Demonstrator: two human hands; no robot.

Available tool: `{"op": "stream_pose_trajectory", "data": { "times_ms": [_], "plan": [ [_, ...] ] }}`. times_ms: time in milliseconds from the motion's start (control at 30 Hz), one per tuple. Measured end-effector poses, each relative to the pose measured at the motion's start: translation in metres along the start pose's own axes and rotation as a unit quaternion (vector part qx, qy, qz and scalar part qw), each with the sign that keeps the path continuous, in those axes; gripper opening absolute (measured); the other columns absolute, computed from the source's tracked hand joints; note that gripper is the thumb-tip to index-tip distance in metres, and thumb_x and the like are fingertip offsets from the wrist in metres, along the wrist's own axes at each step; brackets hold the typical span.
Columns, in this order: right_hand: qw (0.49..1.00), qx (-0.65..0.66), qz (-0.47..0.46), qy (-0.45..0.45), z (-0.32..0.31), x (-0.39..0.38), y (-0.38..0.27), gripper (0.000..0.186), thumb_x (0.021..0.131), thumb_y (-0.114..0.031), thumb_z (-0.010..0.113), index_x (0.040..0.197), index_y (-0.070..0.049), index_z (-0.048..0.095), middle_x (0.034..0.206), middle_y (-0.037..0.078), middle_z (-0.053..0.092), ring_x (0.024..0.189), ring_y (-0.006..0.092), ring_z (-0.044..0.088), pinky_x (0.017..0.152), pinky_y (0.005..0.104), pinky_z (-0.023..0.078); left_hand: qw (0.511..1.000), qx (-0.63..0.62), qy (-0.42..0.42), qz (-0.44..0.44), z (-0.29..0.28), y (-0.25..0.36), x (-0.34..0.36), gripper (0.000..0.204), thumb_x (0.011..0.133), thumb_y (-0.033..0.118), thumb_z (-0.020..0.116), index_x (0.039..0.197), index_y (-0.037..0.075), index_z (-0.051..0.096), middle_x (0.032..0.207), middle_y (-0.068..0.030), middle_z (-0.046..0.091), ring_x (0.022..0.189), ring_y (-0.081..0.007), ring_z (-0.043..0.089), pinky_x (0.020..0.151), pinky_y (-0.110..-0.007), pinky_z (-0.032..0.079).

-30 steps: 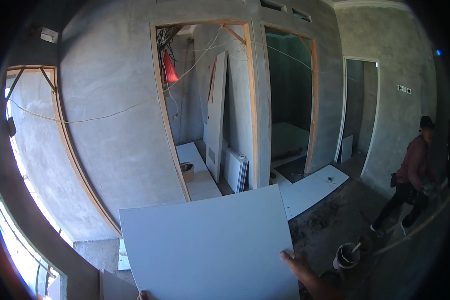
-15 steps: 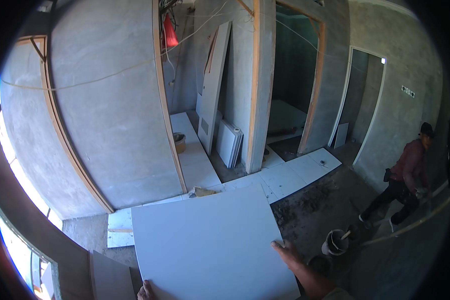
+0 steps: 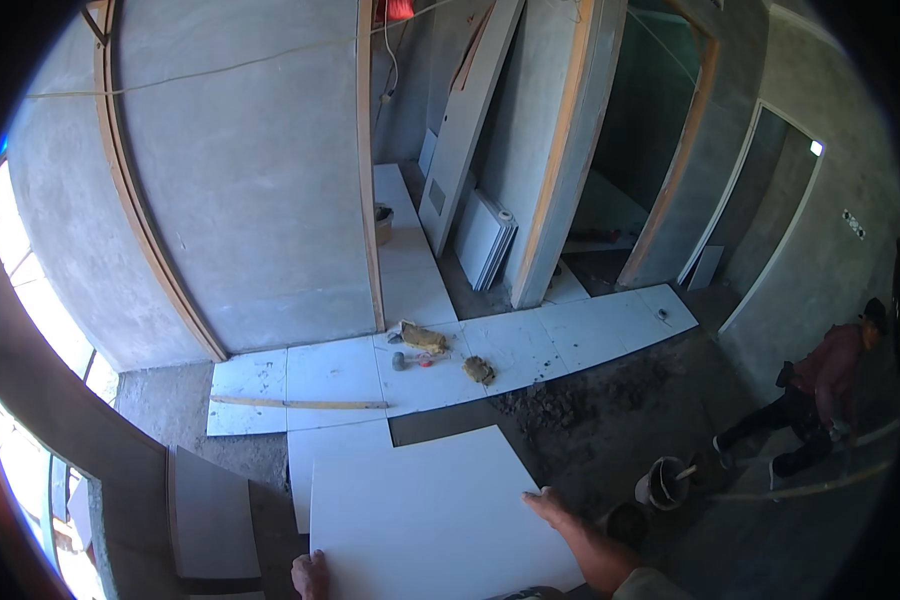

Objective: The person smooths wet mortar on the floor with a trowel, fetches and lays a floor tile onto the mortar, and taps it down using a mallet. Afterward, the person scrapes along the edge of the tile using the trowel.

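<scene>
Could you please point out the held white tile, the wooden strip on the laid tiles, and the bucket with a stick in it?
Held white tile (image 3: pixel 435 515): head view, middle of its face.
Wooden strip (image 3: pixel 300 403): head view, middle of its length.
Bucket (image 3: pixel 649 492): head view, its outer wall.

Bucket (image 3: pixel 654 488) right of tile (image 3: pixel 435 520), laid tiles (image 3: pixel 335 372) beyond.

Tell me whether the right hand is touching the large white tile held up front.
Touching. The head view shows the right hand at the right edge of the large white tile, its thumb lapping onto the upper face.
</scene>
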State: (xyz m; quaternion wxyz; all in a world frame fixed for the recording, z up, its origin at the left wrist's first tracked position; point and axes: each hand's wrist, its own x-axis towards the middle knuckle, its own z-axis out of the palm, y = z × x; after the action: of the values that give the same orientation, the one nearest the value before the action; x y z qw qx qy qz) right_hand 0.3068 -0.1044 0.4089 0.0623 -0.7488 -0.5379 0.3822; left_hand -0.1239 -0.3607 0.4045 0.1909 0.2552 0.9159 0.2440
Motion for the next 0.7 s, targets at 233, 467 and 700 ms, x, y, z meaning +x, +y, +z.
{"op": "stream_pose_trajectory", "data": {
  "times_ms": [233,467,700],
  "plan": [
    [0.973,-0.175,0.067,-0.134,0.04,0.023,0.053,0.06,0.083,-0.045,0.064,0.115,0.005,0.061,0.116,0.023,0.063,0.108,0.0318,0.061,0.089,0.0393,0.048,0.98,-0.117,-0.155,-0.03,0.072,-0.104,-0.015,0.038,0.092,0.036,0.054,0.076,0.002,0.059,0.064,-0.0036,0.054,0.057,-0.0229,0.053,0.059,-0.038,0.048],
    [0.921,-0.293,0.147,-0.21,0.04,-0.009,0.063,0.061,0.09,-0.05,0.05,0.128,-0.003,0.055,0.139,0.018,0.047,0.128,0.0313,0.045,0.107,0.04,0.035,0.961,-0.031,-0.267,-0.064,0.093,-0.129,-0.007,0.025,0.092,0.027,0.05,0.083,0.007,0.062,0.07,-0.0035,0.053,0.059,-0.0195,0.052,0.054,-0.037,0.047],
    [0.935,-0.174,0.241,-0.192,0.026,-0.06,0.033,0.054,0.087,-0.049,0.059,0.114,-0.002,0.064,0.119,0.016,0.063,0.112,0.0291,0.059,0.095,0.0365,0.044,0.872,0.292,-0.382,0.086,0.089,-0.127,0.025,0.026,0.093,0.023,0.045,0.091,0.009,0.067,0.086,-0.0099,0.064,0.075,-0.0264,0.062,0.063,-0.042,0.051]
  ]
}}
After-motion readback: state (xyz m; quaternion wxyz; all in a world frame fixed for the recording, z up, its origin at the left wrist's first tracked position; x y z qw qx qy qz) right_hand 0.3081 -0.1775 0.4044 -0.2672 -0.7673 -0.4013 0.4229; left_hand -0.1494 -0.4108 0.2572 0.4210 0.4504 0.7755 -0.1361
